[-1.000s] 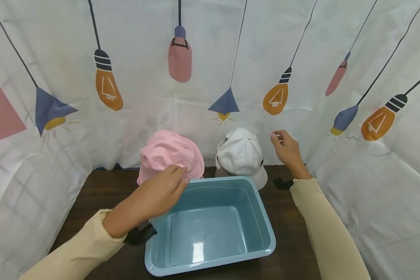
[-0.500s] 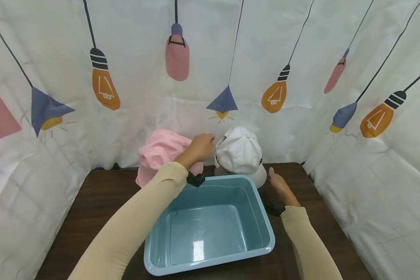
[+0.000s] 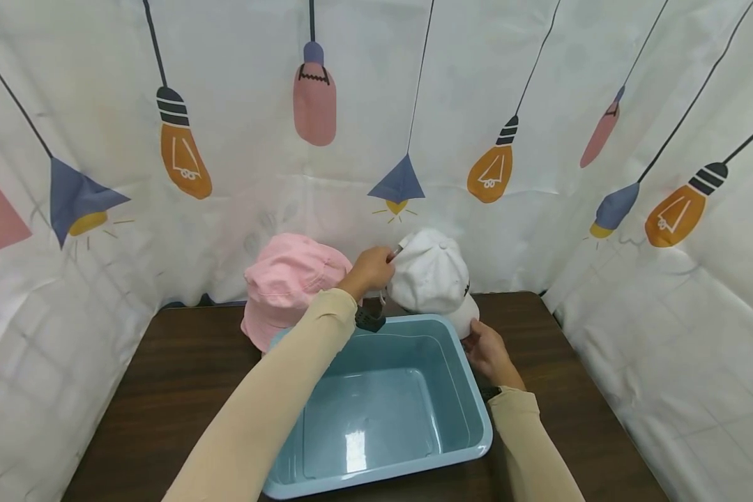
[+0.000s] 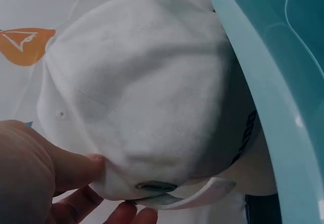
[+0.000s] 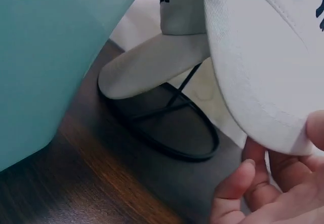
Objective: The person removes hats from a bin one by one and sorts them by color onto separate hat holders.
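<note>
A white baseball cap (image 3: 429, 272) stands at the back of the table, behind the blue tub. At the cap's left rear, my left hand (image 3: 374, 270) pinches the edge by the strap; the left wrist view shows the thumb (image 4: 83, 171) on the fabric and fingers underneath. On the opposite side my right hand (image 3: 491, 354) grips the brim, thumb on top and fingers below, as the right wrist view shows. Behind that brim, another pale cap brim (image 5: 147, 67) appears over a black wire ring stand (image 5: 195, 157).
A pink bucket hat (image 3: 288, 272) stands to the left, partly behind my left arm. The blue tub (image 3: 370, 411), with nothing inside, sits in front of the hats on a dark wooden table (image 3: 182, 390). A white lamp-print curtain (image 3: 245, 139) encloses the back and sides.
My left hand has moved right, from over the pink hat to the white cap's rear edge. The right hand has come down and inward onto the brim.
</note>
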Motion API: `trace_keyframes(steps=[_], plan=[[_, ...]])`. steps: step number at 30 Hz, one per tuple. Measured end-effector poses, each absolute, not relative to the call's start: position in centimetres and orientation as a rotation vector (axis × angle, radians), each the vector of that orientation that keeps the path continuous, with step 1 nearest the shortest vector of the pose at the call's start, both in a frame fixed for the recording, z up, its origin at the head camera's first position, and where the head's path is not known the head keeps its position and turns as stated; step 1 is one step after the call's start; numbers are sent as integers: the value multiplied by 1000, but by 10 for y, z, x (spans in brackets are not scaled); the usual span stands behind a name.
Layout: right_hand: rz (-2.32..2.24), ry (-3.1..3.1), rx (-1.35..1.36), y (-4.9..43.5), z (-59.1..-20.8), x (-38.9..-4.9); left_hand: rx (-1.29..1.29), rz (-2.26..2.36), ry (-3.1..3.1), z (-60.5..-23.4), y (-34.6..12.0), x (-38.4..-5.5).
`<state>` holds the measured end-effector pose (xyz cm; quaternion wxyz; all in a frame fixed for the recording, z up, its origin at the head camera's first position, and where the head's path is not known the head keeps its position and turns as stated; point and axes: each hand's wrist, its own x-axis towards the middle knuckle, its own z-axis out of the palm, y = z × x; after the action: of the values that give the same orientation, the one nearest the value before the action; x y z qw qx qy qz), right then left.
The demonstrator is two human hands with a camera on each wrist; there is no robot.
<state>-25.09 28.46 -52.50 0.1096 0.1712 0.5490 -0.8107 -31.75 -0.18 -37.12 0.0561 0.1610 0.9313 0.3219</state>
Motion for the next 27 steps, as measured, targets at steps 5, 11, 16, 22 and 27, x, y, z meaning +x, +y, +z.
trace_keyframes(steps=[5, 11, 16, 22, 27], plan=[[-2371, 1688, 532, 287, -525, -252, 423, 987, 2838, -376, -1, -319], [-2284, 1772, 538, 288, -529, -256, 356, 921, 2886, -383, 4, -321], [-2260, 1792, 535, 287, -533, -262, 340, 902, 2952, -390, 7, -323], [-2165, 1884, 501, 293, -531, -258, 347, 856, 3004, -384, 11, -315], [-1949, 2205, 560, 302, -520, -251, 385, 782, 3007, -364, 6, -289]])
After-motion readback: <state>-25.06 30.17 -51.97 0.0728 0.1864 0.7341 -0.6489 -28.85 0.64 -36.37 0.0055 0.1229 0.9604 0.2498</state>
